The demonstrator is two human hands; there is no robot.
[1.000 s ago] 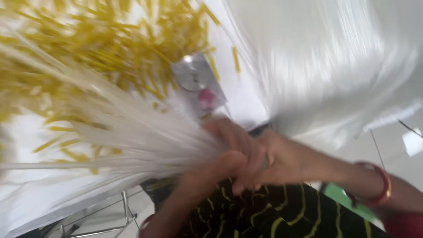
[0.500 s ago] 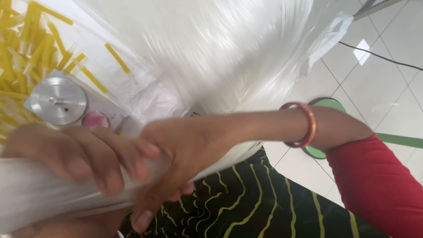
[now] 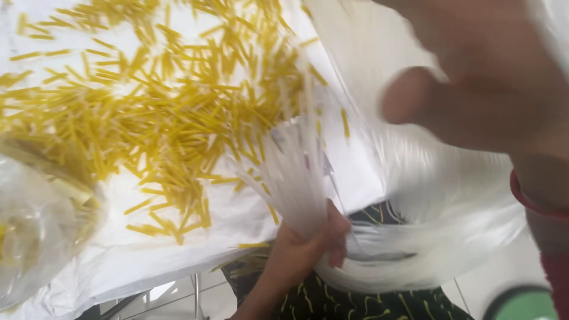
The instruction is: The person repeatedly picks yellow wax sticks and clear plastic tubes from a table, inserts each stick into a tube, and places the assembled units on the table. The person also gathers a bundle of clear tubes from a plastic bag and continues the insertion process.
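Your left hand [image 3: 308, 246] is clenched around the lower end of a bunch of thin clear straws [image 3: 293, 172], low in the middle of the view, just above your dark patterned clothing [image 3: 367, 299]. The straws fan upward and outward from your fist, their upper ends spread over the white sheet [image 3: 178, 237] that covers the surface. The bunch is blurred, so you cannot count the straws or see their tips clearly.

Your right hand [image 3: 474, 89] fills the upper right corner, very close to the camera and badly blurred. One finger or thumb sticks out toward the left; whether this hand grips anything cannot be told. A red bangle [image 3: 533, 198] circles its wrist at the right edge.

Just beside your left hand, to the right, a large mass of clear plastic [image 3: 427, 237] bulges from the upper right down toward your lap, touching or nearly touching the fist.

On the white sheet lie many short yellow sticks [image 3: 166, 112], scattered loosely across the upper left and middle, pointing every way. A few sit apart near the straws. At the left edge a clear bag [image 3: 41, 231] stands out of focus, with yellow pieces showing through it. A green round thing [image 3: 524, 305] lies on the floor at the lower right.
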